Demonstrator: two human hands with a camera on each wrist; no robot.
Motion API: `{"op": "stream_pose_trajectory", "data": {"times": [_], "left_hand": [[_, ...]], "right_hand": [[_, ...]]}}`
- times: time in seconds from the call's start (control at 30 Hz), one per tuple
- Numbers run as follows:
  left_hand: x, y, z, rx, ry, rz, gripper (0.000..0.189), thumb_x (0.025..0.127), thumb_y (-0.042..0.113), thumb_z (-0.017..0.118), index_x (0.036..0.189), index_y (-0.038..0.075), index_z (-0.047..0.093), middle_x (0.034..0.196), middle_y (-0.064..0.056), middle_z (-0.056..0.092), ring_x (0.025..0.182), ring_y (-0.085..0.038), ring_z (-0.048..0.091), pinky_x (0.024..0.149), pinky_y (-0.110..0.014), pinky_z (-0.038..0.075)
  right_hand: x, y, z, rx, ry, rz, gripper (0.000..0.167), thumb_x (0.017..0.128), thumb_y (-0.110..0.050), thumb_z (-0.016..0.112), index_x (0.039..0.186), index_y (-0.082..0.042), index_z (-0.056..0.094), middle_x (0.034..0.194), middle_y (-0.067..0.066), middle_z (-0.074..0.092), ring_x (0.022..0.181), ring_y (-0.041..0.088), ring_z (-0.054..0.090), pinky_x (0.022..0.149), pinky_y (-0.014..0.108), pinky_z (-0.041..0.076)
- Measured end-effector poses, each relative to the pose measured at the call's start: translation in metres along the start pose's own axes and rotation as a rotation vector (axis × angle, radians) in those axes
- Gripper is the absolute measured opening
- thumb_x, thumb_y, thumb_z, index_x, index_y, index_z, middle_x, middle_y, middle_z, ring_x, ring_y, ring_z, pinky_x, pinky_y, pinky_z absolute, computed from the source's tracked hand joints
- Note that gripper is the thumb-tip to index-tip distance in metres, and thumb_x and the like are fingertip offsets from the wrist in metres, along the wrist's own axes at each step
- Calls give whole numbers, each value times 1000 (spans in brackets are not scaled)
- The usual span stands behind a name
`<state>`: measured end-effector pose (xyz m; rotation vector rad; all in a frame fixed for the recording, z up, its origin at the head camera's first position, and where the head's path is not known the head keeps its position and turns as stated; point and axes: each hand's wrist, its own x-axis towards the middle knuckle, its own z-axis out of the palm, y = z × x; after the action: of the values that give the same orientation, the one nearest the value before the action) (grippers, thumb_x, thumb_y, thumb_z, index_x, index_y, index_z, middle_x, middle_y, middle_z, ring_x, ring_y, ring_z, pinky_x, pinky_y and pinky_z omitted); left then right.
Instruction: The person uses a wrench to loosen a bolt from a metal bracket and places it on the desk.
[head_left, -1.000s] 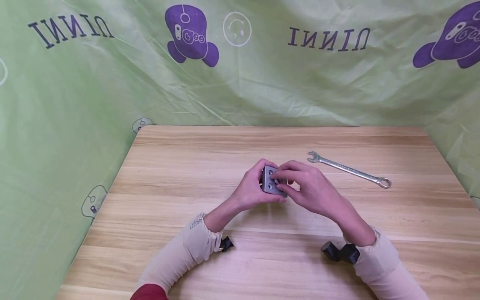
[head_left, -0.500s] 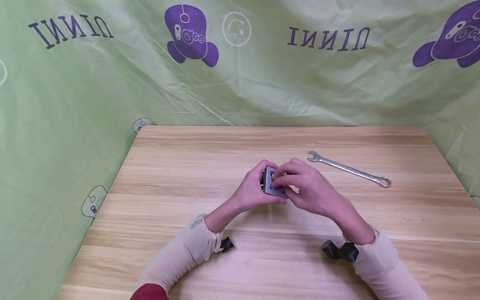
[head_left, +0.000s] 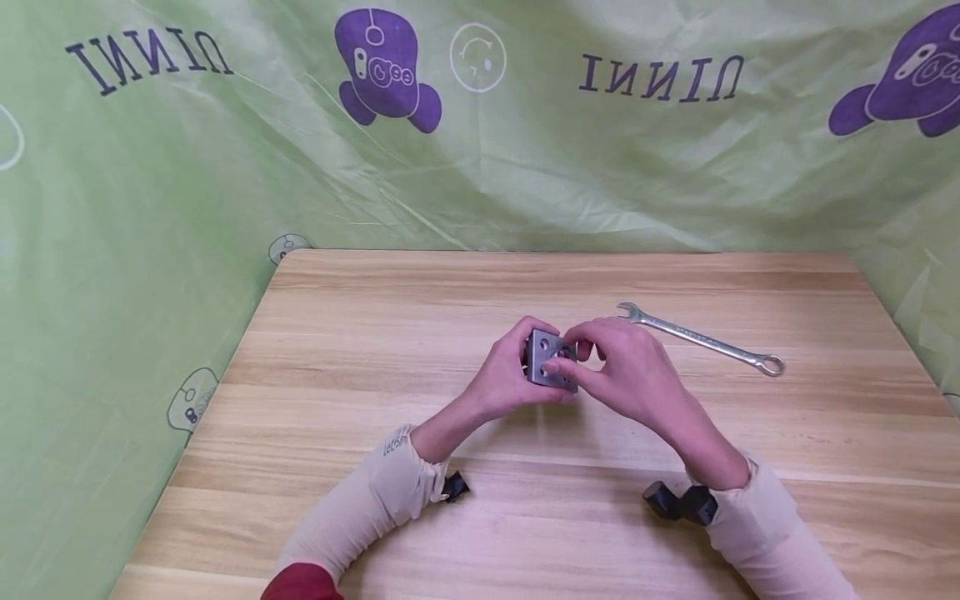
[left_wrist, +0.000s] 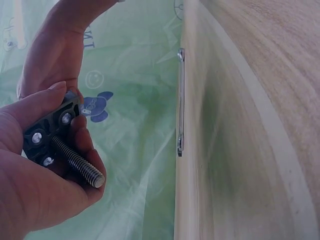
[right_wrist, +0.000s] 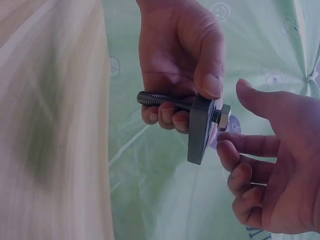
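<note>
My left hand (head_left: pixel 495 379) grips a grey square plate (right_wrist: pixel 199 132) by its edges above the table. Holes show on the plate's front face; in the left wrist view its dark, ribbed back has several shiny round inserts. A threaded bolt (left_wrist: pixel 77 162) runs through the plate, its shank sticking out of the back beside my left fingers. On the front side, the hex bolt head (right_wrist: pixel 224 118) stands a little off the plate. My right hand (right_wrist: pixel 280 165) is beside that head, thumb and bent fingers spread apart around it, with a gap visible in the right wrist view.
A combination wrench (head_left: pixel 701 339) lies on the wooden table (head_left: pixel 375 308), behind and to the right of my hands. A green printed curtain (head_left: pixel 480 183) hangs behind the table and along its sides. Black wrist cameras (head_left: pixel 678 502) stick out from the sleeves.
My right fingers, earlier bent over the plate's front at the bolt head, have drawn back to the right and spread, uncovering more of the plate. The left hand keeps its hold.
</note>
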<state>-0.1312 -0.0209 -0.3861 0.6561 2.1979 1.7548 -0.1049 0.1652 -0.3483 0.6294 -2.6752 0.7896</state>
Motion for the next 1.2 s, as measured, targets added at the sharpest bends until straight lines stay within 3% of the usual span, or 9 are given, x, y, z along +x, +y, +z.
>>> {"op": "stream_pose_trajectory", "data": {"times": [0.4, 0.67, 0.93, 1.2], "left_hand": [[1, -1, 1, 39, 5, 12, 70, 65, 4, 90, 123, 5, 52, 116, -17, 67, 92, -10, 61, 81, -21, 53], [0, -2, 1, 56, 14, 20, 71, 65, 3, 90, 124, 3, 52, 113, -17, 69, 94, -12, 62, 84, -21, 52], [-1, 0, 0, 61, 12, 11, 72, 65, 5, 91, 126, 3, 52, 113, -16, 69, 96, -13, 63, 85, -22, 52], [-1, -1, -1, 54, 9, 17, 69, 65, 4, 90, 123, 7, 53, 114, -16, 68, 93, -11, 61, 82, -21, 52]], "right_hand": [[1, -3, 5, -39, -18, 48, 19, 82, -33, 81, 84, -15, 77, 64, -7, 63, 58, 7, 44, 53, 22, 34], [-2, -2, 6, 9, 9, -82, 15, 81, -18, 83, 92, -10, 76, 74, -3, 67, 63, 8, 52, 56, 21, 41], [-3, -1, 3, 71, -17, -137, 21, 81, -8, 81, 102, -8, 77, 92, 5, 73, 72, 13, 61, 60, 26, 51], [-2, 1, 4, 92, 11, -225, 24, 77, 2, 78, 98, -7, 77, 98, 8, 74, 82, 17, 69, 67, 32, 57]]}}
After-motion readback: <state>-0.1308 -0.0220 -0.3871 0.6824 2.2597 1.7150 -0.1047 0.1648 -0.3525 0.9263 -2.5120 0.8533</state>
